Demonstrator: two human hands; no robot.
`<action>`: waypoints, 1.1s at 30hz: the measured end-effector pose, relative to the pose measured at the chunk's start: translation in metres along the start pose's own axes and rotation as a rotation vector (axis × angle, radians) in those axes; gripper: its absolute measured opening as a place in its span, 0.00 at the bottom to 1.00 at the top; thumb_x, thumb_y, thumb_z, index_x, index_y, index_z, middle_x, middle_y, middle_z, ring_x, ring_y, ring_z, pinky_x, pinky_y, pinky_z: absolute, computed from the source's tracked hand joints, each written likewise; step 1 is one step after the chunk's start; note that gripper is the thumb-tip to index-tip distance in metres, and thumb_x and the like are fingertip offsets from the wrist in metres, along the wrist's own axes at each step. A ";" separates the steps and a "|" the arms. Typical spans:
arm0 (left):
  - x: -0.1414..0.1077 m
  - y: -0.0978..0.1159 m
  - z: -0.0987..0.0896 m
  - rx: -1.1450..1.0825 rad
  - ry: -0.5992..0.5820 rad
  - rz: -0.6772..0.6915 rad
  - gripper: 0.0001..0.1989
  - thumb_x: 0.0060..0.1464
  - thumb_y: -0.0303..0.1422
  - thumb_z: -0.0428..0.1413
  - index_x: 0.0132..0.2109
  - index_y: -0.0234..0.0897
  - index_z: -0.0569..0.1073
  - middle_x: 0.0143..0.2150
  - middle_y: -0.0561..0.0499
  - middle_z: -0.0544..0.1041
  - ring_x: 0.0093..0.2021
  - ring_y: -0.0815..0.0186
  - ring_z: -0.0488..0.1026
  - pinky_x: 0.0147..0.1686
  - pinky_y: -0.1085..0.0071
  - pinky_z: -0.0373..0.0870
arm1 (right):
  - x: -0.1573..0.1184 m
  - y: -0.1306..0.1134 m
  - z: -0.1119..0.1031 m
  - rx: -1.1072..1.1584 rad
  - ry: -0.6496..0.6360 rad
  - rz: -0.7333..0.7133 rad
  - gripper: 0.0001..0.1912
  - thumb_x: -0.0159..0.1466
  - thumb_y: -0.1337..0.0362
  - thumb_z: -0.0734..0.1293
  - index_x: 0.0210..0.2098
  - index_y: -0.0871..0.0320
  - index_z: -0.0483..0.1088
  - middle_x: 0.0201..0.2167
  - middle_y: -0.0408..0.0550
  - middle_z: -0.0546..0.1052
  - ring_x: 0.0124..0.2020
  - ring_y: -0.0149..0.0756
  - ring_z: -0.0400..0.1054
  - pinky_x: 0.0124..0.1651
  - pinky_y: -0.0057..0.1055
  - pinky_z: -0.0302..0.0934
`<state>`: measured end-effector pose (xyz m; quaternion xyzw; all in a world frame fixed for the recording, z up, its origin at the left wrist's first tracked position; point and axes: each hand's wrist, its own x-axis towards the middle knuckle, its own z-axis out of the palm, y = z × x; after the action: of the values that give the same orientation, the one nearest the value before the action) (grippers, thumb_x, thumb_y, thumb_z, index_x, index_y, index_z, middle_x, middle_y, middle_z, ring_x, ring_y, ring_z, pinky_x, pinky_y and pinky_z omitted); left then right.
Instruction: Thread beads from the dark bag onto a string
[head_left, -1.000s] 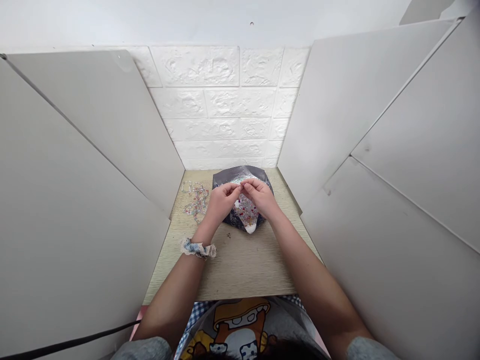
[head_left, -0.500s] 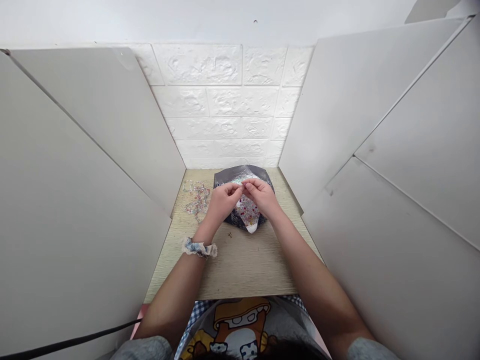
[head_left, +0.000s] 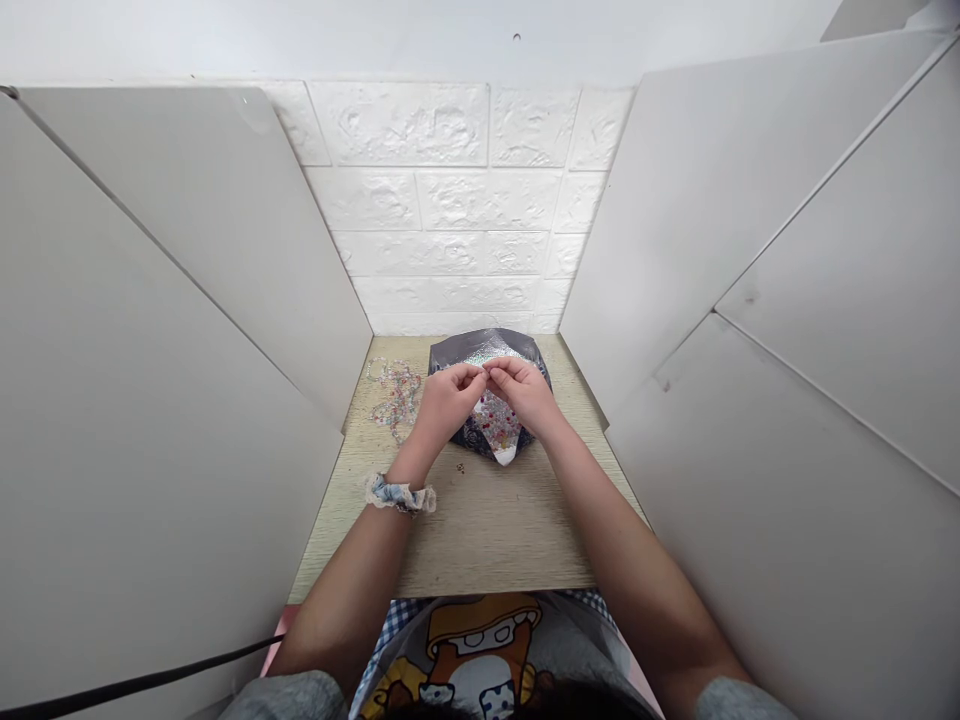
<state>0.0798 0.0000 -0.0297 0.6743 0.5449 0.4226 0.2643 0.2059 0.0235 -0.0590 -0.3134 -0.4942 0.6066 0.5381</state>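
My left hand (head_left: 451, 400) and my right hand (head_left: 523, 396) meet fingertip to fingertip above a dark bag (head_left: 450, 352). Both are closed in a pinch, and whatever lies between the fingers is too small to name. Below them, many small clear, red and yellow beads (head_left: 498, 420) lie in the bag's silvery opening. To the left of my left hand, strings of colourful beads (head_left: 397, 395) are spread on the wooden table (head_left: 495, 540). A few tiny gold pieces (head_left: 460, 468) rest on the wood just in front of the bag.
White panels (head_left: 285, 300) (head_left: 645, 250) stand close on the left and right of the table. A white brick-patterned wall (head_left: 450, 200) closes off the back. A black cable (head_left: 150, 680) runs at the lower left.
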 end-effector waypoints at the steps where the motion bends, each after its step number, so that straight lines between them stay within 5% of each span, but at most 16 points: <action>1: 0.000 0.000 0.000 0.005 0.002 -0.001 0.13 0.47 0.38 0.49 0.30 0.33 0.73 0.25 0.51 0.73 0.26 0.70 0.66 0.26 0.76 0.60 | 0.000 0.000 0.000 -0.007 -0.004 0.000 0.08 0.50 0.59 0.66 0.29 0.56 0.69 0.28 0.42 0.73 0.33 0.31 0.68 0.44 0.33 0.62; 33: -0.002 0.001 -0.004 -0.023 -0.035 0.009 0.15 0.48 0.40 0.48 0.30 0.34 0.73 0.27 0.51 0.74 0.28 0.69 0.68 0.28 0.75 0.61 | -0.003 -0.004 0.002 -0.280 0.002 -0.105 0.07 0.54 0.60 0.63 0.30 0.56 0.67 0.27 0.43 0.73 0.30 0.33 0.68 0.38 0.33 0.63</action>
<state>0.0773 -0.0025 -0.0275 0.6810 0.5322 0.4183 0.2794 0.2057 0.0193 -0.0554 -0.3597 -0.5892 0.5022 0.5208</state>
